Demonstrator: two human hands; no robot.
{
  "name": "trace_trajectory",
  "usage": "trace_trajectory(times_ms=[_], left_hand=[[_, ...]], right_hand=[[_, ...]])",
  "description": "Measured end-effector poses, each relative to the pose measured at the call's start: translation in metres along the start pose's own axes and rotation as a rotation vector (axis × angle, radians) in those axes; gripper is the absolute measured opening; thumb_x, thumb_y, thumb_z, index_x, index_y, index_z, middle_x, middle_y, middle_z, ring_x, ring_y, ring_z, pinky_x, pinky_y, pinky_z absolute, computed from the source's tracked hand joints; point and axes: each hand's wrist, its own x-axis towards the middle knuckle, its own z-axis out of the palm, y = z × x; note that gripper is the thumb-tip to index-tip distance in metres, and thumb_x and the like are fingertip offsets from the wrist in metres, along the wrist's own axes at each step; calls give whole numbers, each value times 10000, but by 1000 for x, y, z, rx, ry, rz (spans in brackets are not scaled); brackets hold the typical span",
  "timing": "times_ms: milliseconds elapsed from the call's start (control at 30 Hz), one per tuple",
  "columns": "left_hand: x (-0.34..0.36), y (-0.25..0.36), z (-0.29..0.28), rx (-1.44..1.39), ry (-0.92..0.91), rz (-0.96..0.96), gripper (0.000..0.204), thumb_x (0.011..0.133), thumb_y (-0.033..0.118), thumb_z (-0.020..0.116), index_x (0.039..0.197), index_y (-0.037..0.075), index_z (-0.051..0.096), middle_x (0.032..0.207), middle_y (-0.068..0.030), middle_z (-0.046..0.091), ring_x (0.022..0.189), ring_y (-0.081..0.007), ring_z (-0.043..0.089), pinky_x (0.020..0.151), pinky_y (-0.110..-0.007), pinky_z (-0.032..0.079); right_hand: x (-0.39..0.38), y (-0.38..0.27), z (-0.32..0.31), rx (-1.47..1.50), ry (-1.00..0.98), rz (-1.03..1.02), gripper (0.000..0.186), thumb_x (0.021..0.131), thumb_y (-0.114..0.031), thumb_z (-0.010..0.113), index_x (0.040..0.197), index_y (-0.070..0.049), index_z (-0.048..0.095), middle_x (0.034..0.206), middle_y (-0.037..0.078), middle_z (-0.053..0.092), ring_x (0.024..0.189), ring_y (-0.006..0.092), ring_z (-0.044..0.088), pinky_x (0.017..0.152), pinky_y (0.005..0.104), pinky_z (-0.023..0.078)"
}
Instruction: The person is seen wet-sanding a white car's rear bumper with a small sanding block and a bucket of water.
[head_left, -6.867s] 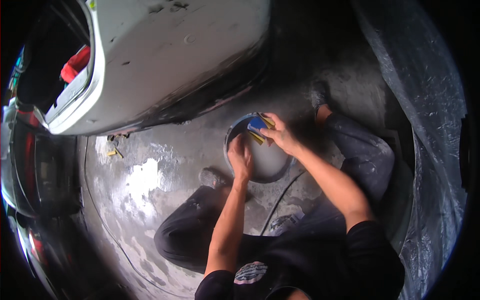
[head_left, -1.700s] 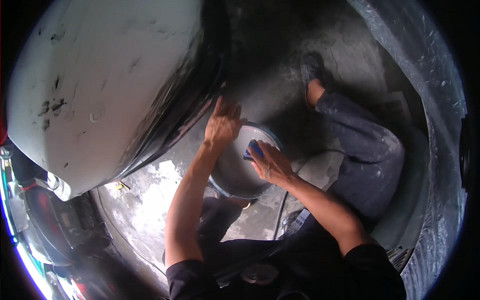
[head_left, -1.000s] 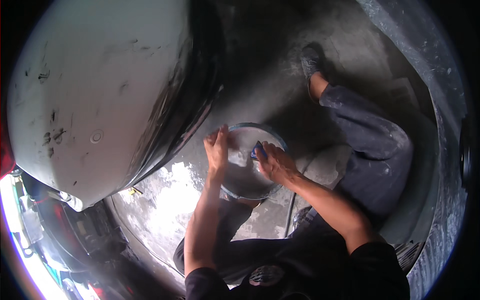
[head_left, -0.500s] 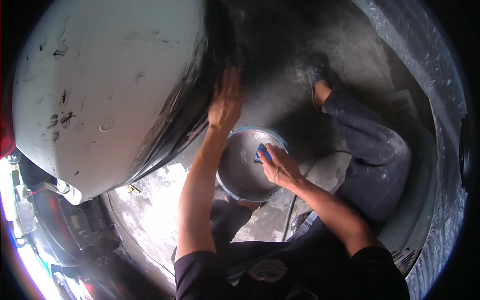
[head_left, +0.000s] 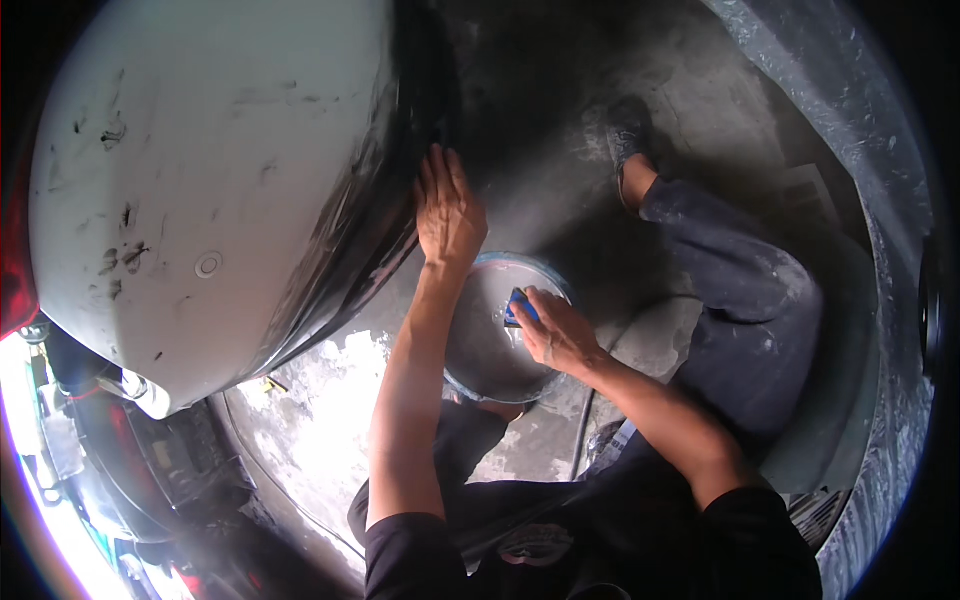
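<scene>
A large pale car body panel (head_left: 230, 150) with dark scuffs, chips and a round mark fills the upper left. Its lower side curves into a dark, streaked edge (head_left: 345, 235). My left hand (head_left: 450, 215) lies along that edge, fingers stretched out and nothing in its grasp. To its right, my right hand (head_left: 562, 335) grips a small blue sanding block (head_left: 521, 308) with a dark face. It is held over a round basin (head_left: 500, 262) of cloudy grey water, inside the rim.
Plastic sheeting (head_left: 850, 110) hangs along the right side. My bent leg (head_left: 745, 270) and shoe (head_left: 628, 130) lie to the right of the basin. A hose (head_left: 581, 440) runs over the stained concrete floor (head_left: 330, 400). Red and dark car parts (head_left: 130, 450) stand at lower left.
My left hand has slid down along the panel's dark edge, toward me. The right hand stays over the basin with the block, shifted only slightly.
</scene>
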Motion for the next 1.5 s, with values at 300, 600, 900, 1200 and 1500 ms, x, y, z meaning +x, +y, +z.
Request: trace_trajectory(times_ms=[300, 600, 900, 1200, 1500], left_hand=[[-57, -12, -9, -59, -51, 29, 823, 929, 212, 744, 1605, -111, 405, 1730, -284, 339, 1617, -443, 323, 1333, -569, 263], [-46, -42, -13, 148, -151, 137, 753, 1022, 279, 668, 1655, -33, 404, 1793, -174, 272, 1664, -326, 268, 1328, -548, 282], [-124, -70, -24, 128, -289, 102, 869, 973, 331, 764, 1667, -20, 376, 1761, -196, 319, 1651, -358, 278, 1325, -593, 259], [-17, -21, 4, -10, 4, 130, 815, 948, 241, 726, 1620, -85, 397, 1732, -265, 359, 1622, -429, 333, 1317, -598, 285], [-33, -1, -1, 21, 19, 13, 763, 935, 171, 671, 1593, -120, 417, 1678, -316, 413, 1576, -466, 391, 1310, -554, 311]], right_hand=[[0, 8, -7, -23, -11, -9, 398, 939, -135, 696, 1309, -10, 622, 1327, 269, 621, 1093, 401, 684, 891, 495, 596], [4, -2, -10, -31, -74, -8, 442, 968, -159, 679, 1379, -6, 627, 1392, 275, 574, 1167, 401, 658, 949, 486, 586], [1, 1, -7, -19, -81, 17, 407, 981, -138, 633, 1369, -15, 662, 1384, 276, 573, 1177, 399, 655, 973, 493, 588], [4, -3, -9, -38, -60, -2, 395, 964, -152, 671, 1333, -25, 616, 1333, 256, 608, 1105, 399, 681, 902, 491, 601], [0, 2, -7, -32, -97, 24, 529, 880, -165, 793, 1377, -62, 647, 1373, 249, 596, 1182, 412, 672, 954, 490, 601]])
